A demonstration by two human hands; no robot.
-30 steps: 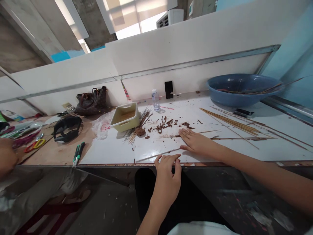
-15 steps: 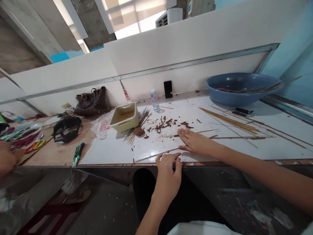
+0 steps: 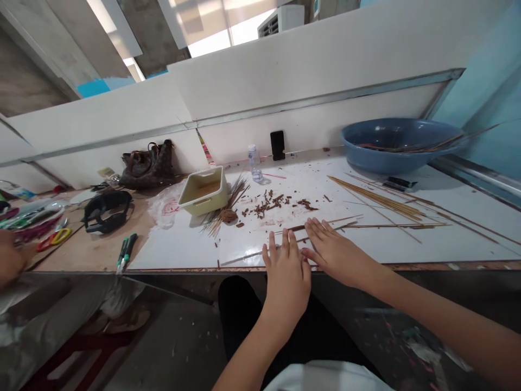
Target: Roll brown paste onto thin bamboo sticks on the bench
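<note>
The work surface is a white laminated board (image 3: pixel 175 244) laid over a plywood bench top (image 3: pixel 81 250). Behind it stands a white partition wall (image 3: pixel 317 117) with a steel strip along it. A pale blue wall (image 3: pixel 484 81) rises beyond the right hand, and a white air-conditioning unit (image 3: pixel 280 19) is mounted high above.

Thin, straight wooden sticks (image 3: pixel 244 257) lie flat on the board under and just ahead of both hands, running roughly sideways. A parallel bundle of tan wooden sticks (image 3: pixel 378 198) lies farther out beyond the right hand, below a blue plastic basin (image 3: pixel 391 160). Dark brown wood chips (image 3: pixel 268 207) are scattered ahead of the left hand, near a cream rectangular plastic tray (image 3: pixel 201 190). A clear plastic water bottle (image 3: pixel 254 163) and a black smartphone (image 3: pixel 277 145) stand against the wall beyond them.

The left hand (image 3: pixel 287 282) is open, palm down, with its fingers spread at the board's near edge. The right hand (image 3: pixel 340 255) is also open and palm down, just beside the left hand, with its fingertips (image 3: pixel 315 231) at the sticks. Neither hand is closed around a stick. A co-worker's hand (image 3: pixel 10 258) is at the far left, well apart.
</note>
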